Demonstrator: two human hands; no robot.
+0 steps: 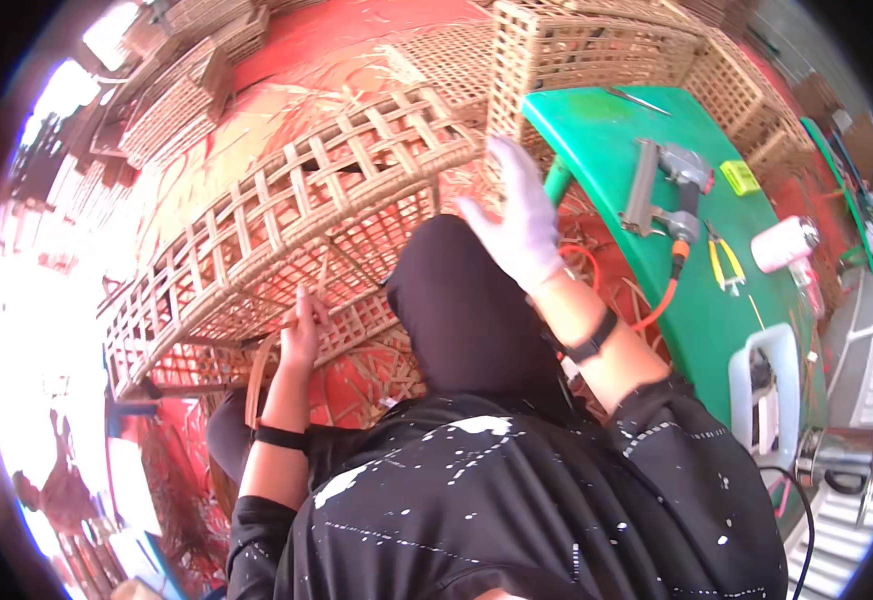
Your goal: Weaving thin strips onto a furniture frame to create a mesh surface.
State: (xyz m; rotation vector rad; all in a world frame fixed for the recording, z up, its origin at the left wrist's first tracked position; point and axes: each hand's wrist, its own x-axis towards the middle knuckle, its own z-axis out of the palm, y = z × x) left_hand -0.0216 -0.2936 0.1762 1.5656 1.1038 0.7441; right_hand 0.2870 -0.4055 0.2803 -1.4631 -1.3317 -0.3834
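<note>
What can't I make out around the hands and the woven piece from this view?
All in the head view:
- Left hand: fingers too small and blurred to tell whether they grip a strip.
- Woven piece: its lower right part is hidden behind the dark-clad knee.
- Orange hose: a stretch is hidden by the right forearm.
- Background at far left: washed out by glare.

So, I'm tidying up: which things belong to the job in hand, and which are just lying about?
Likely the job's: woven basket, near the left hand; air tool; yellow-handled pliers.
Likely just lying about: pink bottle; metal pot.
</note>
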